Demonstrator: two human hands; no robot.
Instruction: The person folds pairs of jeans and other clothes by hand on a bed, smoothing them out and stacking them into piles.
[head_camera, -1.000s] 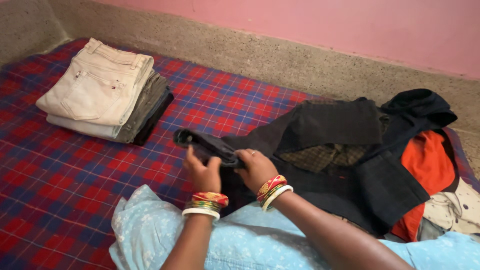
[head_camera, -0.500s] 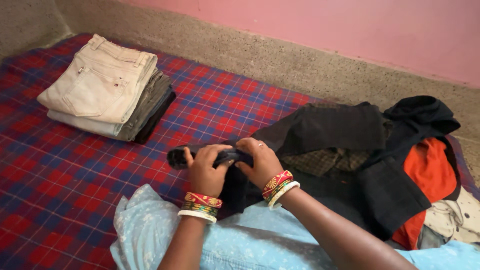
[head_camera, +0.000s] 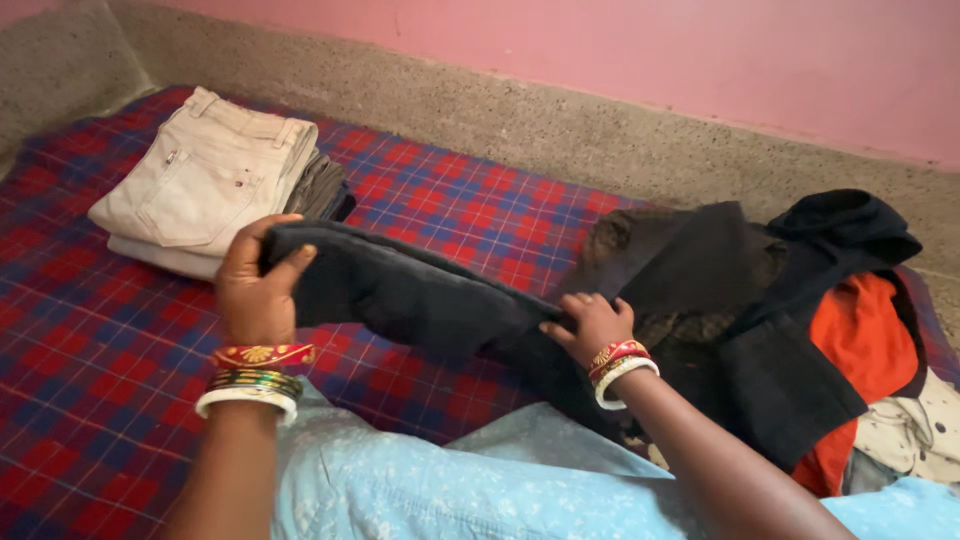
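Left hand (head_camera: 257, 290) clamps one end and right hand (head_camera: 592, 327) pinches the other of a dark charcoal cloth garment (head_camera: 420, 295), stretched taut mid-frame above the red-blue checked mattress (head_camera: 90, 370), apparently to straighten it; folded beige trousers (head_camera: 205, 180) upper left.

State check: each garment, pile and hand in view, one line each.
Dark garment: stretched out between both hands, lifted off the checked sheet.
Left hand: closed on one end of the dark garment.
Right hand: gripping it further along.
Beige trousers: folded, top of a stack.
Clothes heap: unfolded, jumbled; orange and black pieces mixed.
Checked sheet: spread flat.
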